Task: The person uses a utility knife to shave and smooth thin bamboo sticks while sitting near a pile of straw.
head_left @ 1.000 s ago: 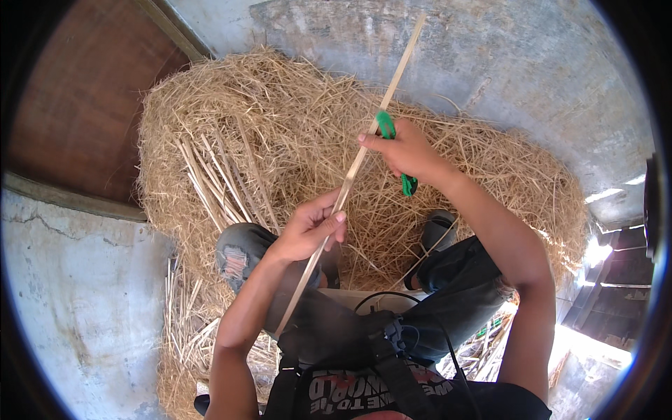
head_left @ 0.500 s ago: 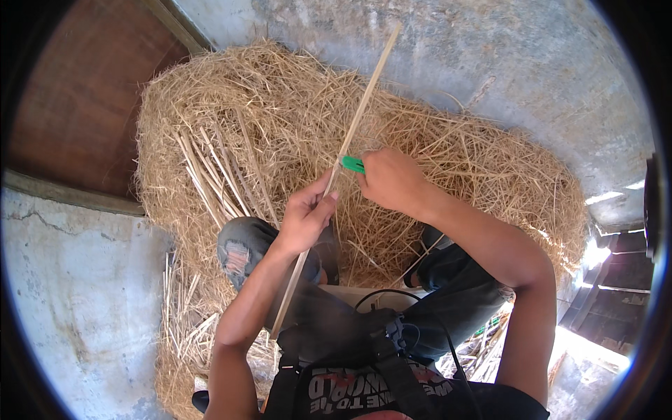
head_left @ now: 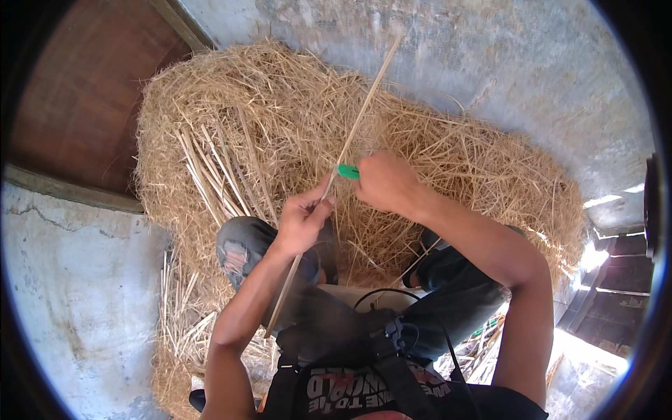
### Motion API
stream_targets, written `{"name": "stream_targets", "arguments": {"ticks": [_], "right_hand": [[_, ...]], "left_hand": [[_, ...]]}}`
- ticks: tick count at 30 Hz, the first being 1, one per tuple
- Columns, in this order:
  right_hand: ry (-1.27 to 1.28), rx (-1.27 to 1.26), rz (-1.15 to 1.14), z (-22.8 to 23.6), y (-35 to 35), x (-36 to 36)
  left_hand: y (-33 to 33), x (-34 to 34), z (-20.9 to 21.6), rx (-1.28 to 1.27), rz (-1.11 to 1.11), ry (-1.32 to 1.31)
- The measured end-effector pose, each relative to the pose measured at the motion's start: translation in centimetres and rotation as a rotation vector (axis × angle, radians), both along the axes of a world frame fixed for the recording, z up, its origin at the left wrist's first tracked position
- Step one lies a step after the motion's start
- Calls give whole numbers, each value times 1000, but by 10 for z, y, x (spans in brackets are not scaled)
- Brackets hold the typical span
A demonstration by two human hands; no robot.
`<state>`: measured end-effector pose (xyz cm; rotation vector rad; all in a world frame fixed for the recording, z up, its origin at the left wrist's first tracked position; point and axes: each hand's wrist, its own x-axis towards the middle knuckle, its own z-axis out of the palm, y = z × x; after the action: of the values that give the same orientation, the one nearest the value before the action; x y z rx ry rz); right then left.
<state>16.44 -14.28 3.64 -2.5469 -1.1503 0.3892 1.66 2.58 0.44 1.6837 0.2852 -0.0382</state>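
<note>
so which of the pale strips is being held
The long strip pinched in the left hand, slanting up past the green tool; the other strips lie unheld among the straw.

Stick (head_left: pixel 367 106): pale wood look, matt, smooth-ish. Green handle (head_left: pixel 348 171): looks plastic, smooth. Straw (head_left: pixel 210 91): dry, rough, matt fibres. Jeans (head_left: pixel 248 232): matt denim, frayed at left knee. Shirt (head_left: pixel 343 400): matt cloth. Wall (head_left: pixel 91 280): plaster-like, rough, cracked, stained. Brown panel (head_left: pixel 84 98): wood look, dull.
</note>
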Motion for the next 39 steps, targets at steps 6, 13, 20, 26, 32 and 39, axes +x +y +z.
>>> {"name": "stream_targets", "arguments": {"ticks": [6, 13, 20, 26, 32, 39], "right_hand": [[93, -15, -234, 12, -15, 59], [22, 94, -91, -7, -27, 39], [226, 54, -225, 8, -11, 50], [66, 137, -774, -3, -102, 188], [-335, 81, -932, -44, -226, 254], [-231, 176, -739, 34, -161, 195]], "left_hand": [[-5, -1, -2, 331, -49, -78], [-2, -2, -9, 373, -66, -120], [5, -11, -19, 433, -26, -218], [6, -23, 0, 394, -267, -206], [1, -22, 0, 84, -198, -109], [-5, -6, 9, -206, -198, -68]]}}
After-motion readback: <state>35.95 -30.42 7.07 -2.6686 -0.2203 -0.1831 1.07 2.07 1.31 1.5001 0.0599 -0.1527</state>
